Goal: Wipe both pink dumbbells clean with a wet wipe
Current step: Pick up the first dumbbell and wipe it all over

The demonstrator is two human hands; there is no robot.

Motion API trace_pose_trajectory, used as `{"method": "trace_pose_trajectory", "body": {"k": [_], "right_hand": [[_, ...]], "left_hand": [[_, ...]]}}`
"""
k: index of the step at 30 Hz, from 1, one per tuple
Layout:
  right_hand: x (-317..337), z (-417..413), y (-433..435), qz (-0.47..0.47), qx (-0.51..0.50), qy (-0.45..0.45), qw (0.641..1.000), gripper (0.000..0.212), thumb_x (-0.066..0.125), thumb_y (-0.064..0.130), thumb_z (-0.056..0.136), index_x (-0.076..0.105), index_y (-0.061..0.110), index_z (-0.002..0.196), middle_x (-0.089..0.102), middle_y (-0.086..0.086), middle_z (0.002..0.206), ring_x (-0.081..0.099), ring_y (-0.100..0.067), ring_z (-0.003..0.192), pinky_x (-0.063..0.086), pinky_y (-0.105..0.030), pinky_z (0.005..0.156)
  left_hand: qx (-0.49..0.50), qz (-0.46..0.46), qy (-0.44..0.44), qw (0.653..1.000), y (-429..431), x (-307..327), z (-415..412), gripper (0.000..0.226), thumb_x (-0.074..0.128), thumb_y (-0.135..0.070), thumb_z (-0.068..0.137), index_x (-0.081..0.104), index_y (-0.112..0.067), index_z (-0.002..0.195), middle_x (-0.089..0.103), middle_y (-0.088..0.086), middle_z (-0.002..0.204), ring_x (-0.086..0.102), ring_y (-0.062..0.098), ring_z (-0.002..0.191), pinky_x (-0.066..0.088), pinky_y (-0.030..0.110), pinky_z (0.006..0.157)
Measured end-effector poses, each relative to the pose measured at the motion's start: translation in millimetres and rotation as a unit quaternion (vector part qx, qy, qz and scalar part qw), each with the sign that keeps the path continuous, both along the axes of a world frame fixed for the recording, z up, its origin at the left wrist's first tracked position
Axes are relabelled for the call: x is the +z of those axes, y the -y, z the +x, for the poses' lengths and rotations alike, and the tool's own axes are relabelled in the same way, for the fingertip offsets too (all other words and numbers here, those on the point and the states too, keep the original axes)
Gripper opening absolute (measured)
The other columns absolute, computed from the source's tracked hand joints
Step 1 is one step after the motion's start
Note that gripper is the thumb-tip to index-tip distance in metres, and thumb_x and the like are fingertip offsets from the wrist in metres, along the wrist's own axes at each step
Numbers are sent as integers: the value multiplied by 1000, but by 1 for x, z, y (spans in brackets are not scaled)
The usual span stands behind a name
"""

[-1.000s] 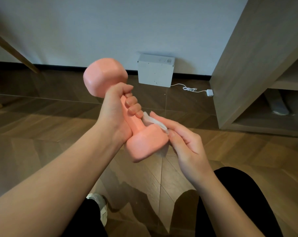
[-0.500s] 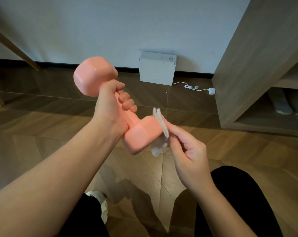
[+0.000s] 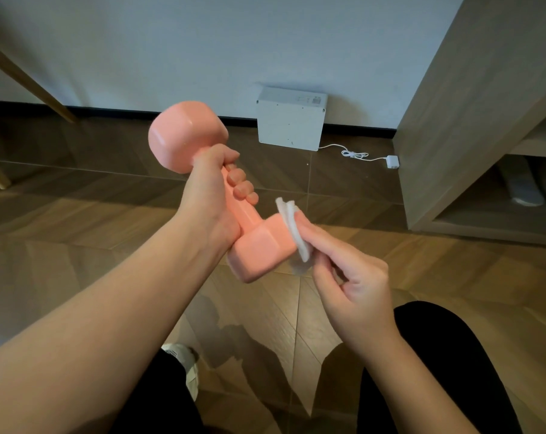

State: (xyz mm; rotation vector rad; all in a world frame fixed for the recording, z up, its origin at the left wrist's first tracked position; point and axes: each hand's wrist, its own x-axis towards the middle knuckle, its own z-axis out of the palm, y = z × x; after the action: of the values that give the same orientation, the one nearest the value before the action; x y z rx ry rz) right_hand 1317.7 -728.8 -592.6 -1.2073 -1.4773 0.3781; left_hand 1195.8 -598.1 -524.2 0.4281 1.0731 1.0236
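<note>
I noted the left hand [image 3: 212,195] gripping the pink dumbbell [image 3: 259,249] by its handle, tilted above the floor [image 3: 77,230]. The right hand [image 3: 356,286] pinched the folded wet wipe [image 3: 293,233] against the lower head. Risk: wipe pressure or a damp handle could loosen the grip, dropping the dumbbell.

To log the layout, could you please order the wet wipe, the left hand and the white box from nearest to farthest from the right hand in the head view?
1. wet wipe: pinched in the right hand itself, against the pink dumbbell at its lower head.
2. left hand: up-left, gripping the dumbbell's handle.
3. white box: farthest, at the back beyond the dumbbell.
</note>
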Motion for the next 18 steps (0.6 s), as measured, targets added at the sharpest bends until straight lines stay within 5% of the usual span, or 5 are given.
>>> {"method": "trace_pose_trajectory", "body": {"k": [12, 18], "right_hand": [[-11, -2, 1, 42, 36, 112, 992, 52, 57, -23, 83, 55, -2, 131, 53, -13, 140, 48, -20, 136, 45, -41, 108], [-10, -6, -7, 16, 48, 108, 993, 48, 47, -2, 90, 49, -1, 138, 47, -11, 146, 40, -21, 142, 39, -40, 113]], "left_hand": [[20, -12, -36, 999, -8, -8, -1, 27, 57, -14, 83, 41, -18, 62, 37, -6, 47, 32, 9, 40, 34, 18, 42], [17, -41, -47, 998, -6, -13, 2, 20, 59, -15, 84, 47, -17, 67, 42, -5, 49, 37, 9, 40, 38, 18, 44]]}}
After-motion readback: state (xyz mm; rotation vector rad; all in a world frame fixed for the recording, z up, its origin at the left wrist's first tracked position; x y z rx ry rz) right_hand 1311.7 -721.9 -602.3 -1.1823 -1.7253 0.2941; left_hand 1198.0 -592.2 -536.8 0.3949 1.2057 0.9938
